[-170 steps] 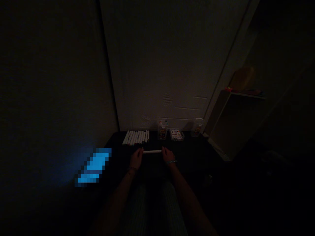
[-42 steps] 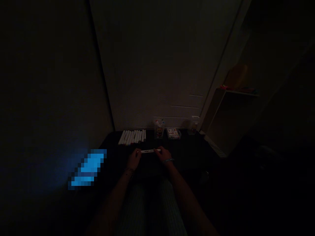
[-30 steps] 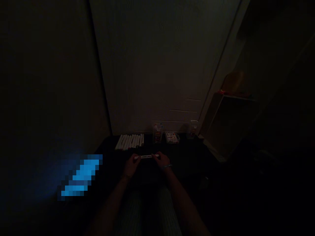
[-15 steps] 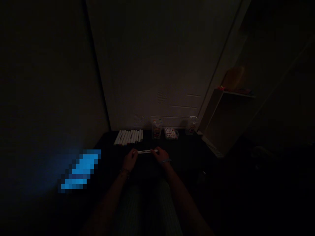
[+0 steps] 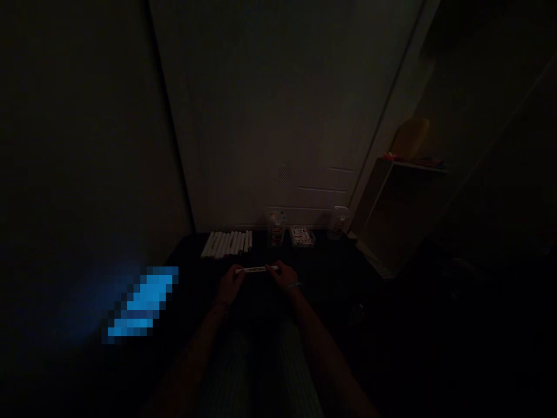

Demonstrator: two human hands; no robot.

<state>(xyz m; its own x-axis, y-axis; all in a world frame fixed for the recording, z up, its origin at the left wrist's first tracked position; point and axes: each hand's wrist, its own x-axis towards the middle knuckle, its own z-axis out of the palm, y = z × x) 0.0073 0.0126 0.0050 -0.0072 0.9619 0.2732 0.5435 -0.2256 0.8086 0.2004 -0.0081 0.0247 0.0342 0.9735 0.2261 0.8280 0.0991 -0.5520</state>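
The room is very dark. Both hands hold one white marker (image 5: 256, 270) level over a dark surface (image 5: 322, 270). My left hand (image 5: 230, 284) pinches its left end and my right hand (image 5: 285, 277) pinches its right end. A row of several white markers (image 5: 227, 244) lies side by side just beyond my left hand. Beyond my right hand stand two small clear containers (image 5: 275, 228), (image 5: 339, 223) and a flat pack of coloured items (image 5: 301, 237).
A glowing blue screen (image 5: 141, 303) lies at the left. A pale wall or door (image 5: 282, 116) rises behind the surface. A low shelf unit (image 5: 400, 203) with an orange object (image 5: 411, 139) on top stands at the right. My legs are below the hands.
The view shifted a little. My hands stay on the marker's two ends, now closer together than several seconds ago. The row of markers has not moved.
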